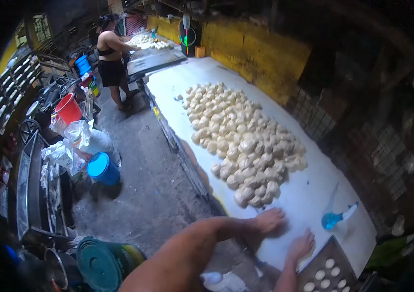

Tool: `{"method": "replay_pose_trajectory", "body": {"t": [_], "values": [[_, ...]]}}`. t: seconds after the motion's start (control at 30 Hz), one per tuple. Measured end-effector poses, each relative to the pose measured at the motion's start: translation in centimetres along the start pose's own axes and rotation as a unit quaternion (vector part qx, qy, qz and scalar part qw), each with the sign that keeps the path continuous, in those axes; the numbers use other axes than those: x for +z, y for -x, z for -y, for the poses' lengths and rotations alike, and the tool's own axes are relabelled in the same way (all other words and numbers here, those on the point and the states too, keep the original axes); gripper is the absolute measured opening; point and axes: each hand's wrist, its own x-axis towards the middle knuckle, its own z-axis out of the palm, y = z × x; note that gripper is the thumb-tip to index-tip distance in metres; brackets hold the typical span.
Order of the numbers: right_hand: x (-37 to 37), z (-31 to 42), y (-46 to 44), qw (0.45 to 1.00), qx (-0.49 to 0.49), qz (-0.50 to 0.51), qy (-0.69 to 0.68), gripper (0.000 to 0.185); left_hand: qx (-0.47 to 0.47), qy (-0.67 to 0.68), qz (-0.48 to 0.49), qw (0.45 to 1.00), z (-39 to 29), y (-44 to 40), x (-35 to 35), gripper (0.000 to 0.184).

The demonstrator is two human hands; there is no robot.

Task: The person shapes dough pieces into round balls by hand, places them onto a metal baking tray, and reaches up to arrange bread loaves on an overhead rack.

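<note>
A large heap of pale dough balls (236, 131) covers much of the long white table (168, 87). My left hand (270, 221) is palm down at the heap's near end, just short of the closest balls, its fingers loosely spread and nothing visible in them. Lower right, my right hand (302, 244) lies over the white surface with fingers apart, holding nothing. Beside it, a dark tray (331, 253) carries several flat round dough pieces. A blue bottle with a white top (332, 220) lies beyond the tray.
Another person (112, 53) stands at a farther table (156, 61) with dough on it. Left of my table, the floor holds a blue bucket (103, 168), a red bucket (68, 108), plastic bags (66, 155) and a green-lidded bucket (99, 265). A yellow wall (255, 48) runs behind.
</note>
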Motion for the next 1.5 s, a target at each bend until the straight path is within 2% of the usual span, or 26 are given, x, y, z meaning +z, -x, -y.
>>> {"method": "replay_pose_trajectory", "body": {"t": [0.1,0.13,0.27,0.33,0.47,0.53,0.7,0.73,0.9,1.1,1.2,1.37,1.47,1.5], "values": [[-0.6,0.9,1.5,0.997,0.059,0.043,-0.019,0.043,-0.052,0.003,-0.03,0.998,-2.8,0.8,3.3,0.015],[-1.9,0.6,3.0,0.997,0.057,0.04,-0.017,0.043,-0.051,0.004,-0.034,0.998,-3.6,2.2,1.6,0.015],[-4.9,-1.8,6.2,0.999,-0.045,-0.004,-0.009,0.039,0.045,-0.024,0.026,0.998,-4.2,5.4,-3.2,0.018],[-3.5,-1.6,5.1,0.998,-0.062,-0.012,-0.017,0.039,0.071,-0.036,0.053,0.995,-2.6,4.6,-3.5,0.019],[0.6,-0.5,-1.6,0.999,-0.016,-0.009,-0.03,0.041,0.021,-0.04,-0.019,0.999,-0.5,-0.8,0.4,0.016],[-0.6,0.0,1.3,1.0,-0.003,0.005,-0.025,0.042,0.0,-0.03,-0.033,0.999,-2.6,1.8,0.3,0.015],[-4.1,-0.1,6.8,0.994,-0.048,-0.021,-0.097,0.037,0.129,-0.033,0.011,0.991,-3.3,7.9,-1.5,0.021],[-4.0,-0.3,5.4,0.994,-0.046,-0.025,-0.099,0.037,0.133,-0.035,0.012,0.99,-3.0,6.2,-1.4,0.021],[-0.2,-1.6,-1.2,0.999,-0.021,-0.047,-0.013,0.036,0.014,0.021,0.015,1.0,0.0,-0.4,1.5,0.022],[-1.4,0.9,2.5,0.993,0.026,0.03,-0.112,0.036,0.032,-0.004,-0.01,0.999,-4.4,2.6,-1.7,0.021],[-2.1,0.6,0.8,0.996,0.033,0.012,-0.078,0.037,0.032,0.001,-0.015,0.999,-4.1,0.2,-2.1,0.02],[1.7,-0.8,-3.8,1.0,0.022,-0.009,-0.012,0.039,-0.001,-0.007,-0.023,1.0,-0.5,-3.9,0.8,0.018],[0.6,0.2,-0.8,1.0,0.015,0.005,0.024,0.04,-0.031,0.004,-0.019,0.999,-1.9,-0.9,0.7,0.018],[-0.3,0.6,0.2,0.999,0.03,0.003,-0.039,0.039,-0.054,0.01,0.035,0.998,-2.2,0.2,1.1,0.018]]}}
